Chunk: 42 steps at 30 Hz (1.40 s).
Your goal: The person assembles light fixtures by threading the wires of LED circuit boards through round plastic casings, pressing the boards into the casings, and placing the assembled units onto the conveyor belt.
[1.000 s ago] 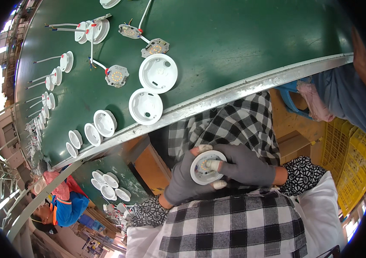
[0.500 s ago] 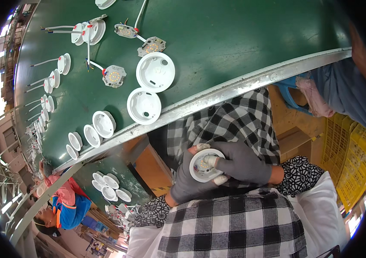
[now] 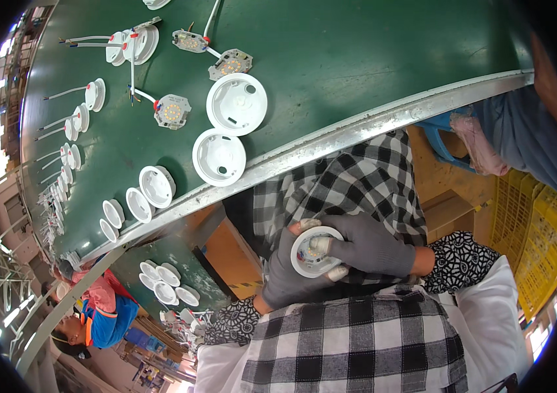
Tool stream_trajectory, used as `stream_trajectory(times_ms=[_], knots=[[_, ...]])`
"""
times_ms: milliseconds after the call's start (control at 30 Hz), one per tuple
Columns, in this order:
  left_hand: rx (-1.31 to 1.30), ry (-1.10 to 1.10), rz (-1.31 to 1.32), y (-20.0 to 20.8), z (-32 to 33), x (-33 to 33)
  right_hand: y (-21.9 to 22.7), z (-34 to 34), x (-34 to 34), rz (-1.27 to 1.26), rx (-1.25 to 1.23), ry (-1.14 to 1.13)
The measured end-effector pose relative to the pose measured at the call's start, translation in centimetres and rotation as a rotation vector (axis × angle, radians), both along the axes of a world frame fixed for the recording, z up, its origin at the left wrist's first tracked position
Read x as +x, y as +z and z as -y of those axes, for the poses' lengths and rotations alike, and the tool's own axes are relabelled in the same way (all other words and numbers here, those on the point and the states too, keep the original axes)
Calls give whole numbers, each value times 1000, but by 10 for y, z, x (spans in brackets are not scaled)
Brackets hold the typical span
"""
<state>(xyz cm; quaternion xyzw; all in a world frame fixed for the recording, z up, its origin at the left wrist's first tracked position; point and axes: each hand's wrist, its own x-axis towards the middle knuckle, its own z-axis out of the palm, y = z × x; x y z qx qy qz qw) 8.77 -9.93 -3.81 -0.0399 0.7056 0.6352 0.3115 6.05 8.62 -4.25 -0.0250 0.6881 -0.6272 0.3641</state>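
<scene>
Above my lap, both my hands, in grey gloves with bare or pale-tipped fingers, hold one round white lamp housing [image 3: 307, 265]. A circuit board with small yellowish LEDs shows inside its rim. My left hand [image 3: 281, 275] is closed round the housing's outer side, its fingertips at the upper edge. From the right, my right hand [image 3: 373, 247] grips the housing, its thumb pressing on the board inside and a fingertip at the lower rim. The thumb covers part of the board. Whether any wire hangs behind the housing is hidden.
On the green table [image 3: 357, 59] stand white housings [image 3: 237, 105] and loose LED boards with wires [image 3: 172, 111]. The table's metal edge [image 3: 383, 124] runs between it and my lap. More white housings [image 3: 164, 293] lie lower left. A yellow crate [image 3: 534, 242] stands right; a person [image 3: 108, 314] sits far left.
My right thumb stays pressed inside the housing and both hands keep their hold. The view has shifted slightly, so the table's things sit a little higher in the picture.
</scene>
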Motion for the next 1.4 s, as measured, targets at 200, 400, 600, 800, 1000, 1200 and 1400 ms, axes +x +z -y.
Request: stream_trajectory(times_ms=[200, 400, 600, 800, 1000, 1200, 1400], knots=[[9, -54, 49, -7, 3, 4, -3, 3, 9, 27, -41, -85], [-30, -199, -9, -7, 5, 1, -5, 0, 6, 78, -22, 6], [71, -81, 149, -1, 2, -4, 1, -5, -11, 138, -71, 111], [-11, -171, -14, 9, 3, -13, -1, -3, -5, 74, -57, 108], [-70, -91, -434, 49, 33, -65, 68, -53, -92, 92, -96, 133], [-633, 50, -808, 97, 62, -135, 54, -93, -171, -1305, 801, -197], [-973, -97, -1138, 97, 68, -248, -7, -136, -242, -1374, 1125, -288]])
